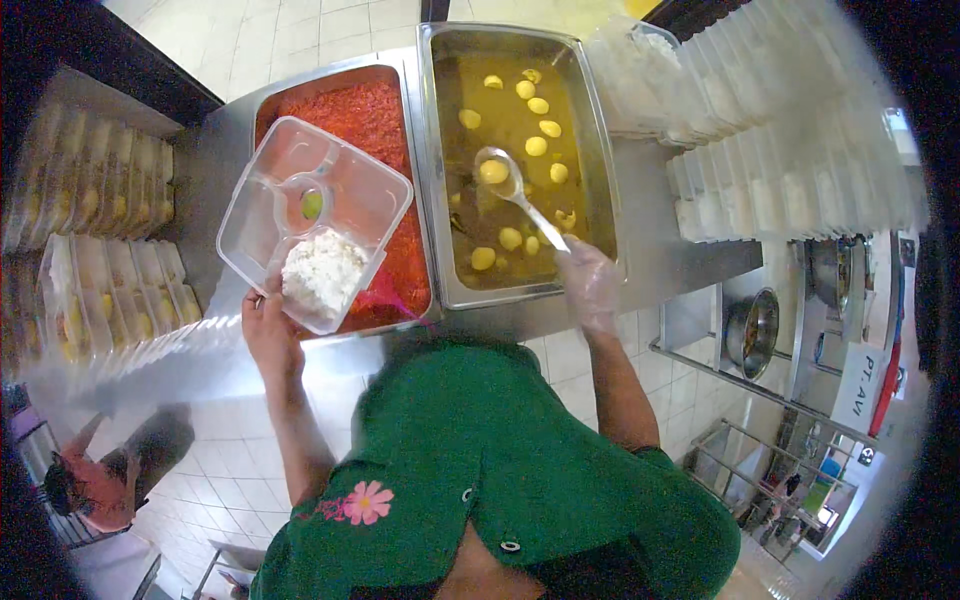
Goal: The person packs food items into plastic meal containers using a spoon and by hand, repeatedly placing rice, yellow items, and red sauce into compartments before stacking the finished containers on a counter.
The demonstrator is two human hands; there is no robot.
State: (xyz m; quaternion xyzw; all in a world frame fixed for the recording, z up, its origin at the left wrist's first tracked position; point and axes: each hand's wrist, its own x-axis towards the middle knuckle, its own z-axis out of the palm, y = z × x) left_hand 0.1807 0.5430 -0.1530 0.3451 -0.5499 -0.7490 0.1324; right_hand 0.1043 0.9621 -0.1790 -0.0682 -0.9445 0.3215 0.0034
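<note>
My left hand (pixel 274 330) grips the near corner of a clear plastic compartment box (pixel 360 172). White rice (pixel 324 270) fills one compartment, and something small and green (pixel 311 204) shows at the round middle one. The box is held over a steel pan of red sauce or relish (pixel 337 101). In a thin clear glove, my right hand (pixel 592 281) holds a serving spoon (pixel 536 214) over the neighbouring steel pan (pixel 525 296). One peeled egg (pixel 493 172) lies in the spoon's bowl. Several more eggs (pixel 536 146) sit in the yellow-brown broth (pixel 480 210).
Filled clear boxes (pixel 112 292) are stacked on the table's left. More stacked boxes (pixel 750 187) stand at the right, beside a bag (pixel 637 75) with white contents. A pink utensil handle (pixel 390 296) rests in the red pan. Steel bowls (pixel 752 334) stand on a rack; another person (pixel 97 487) is lower left.
</note>
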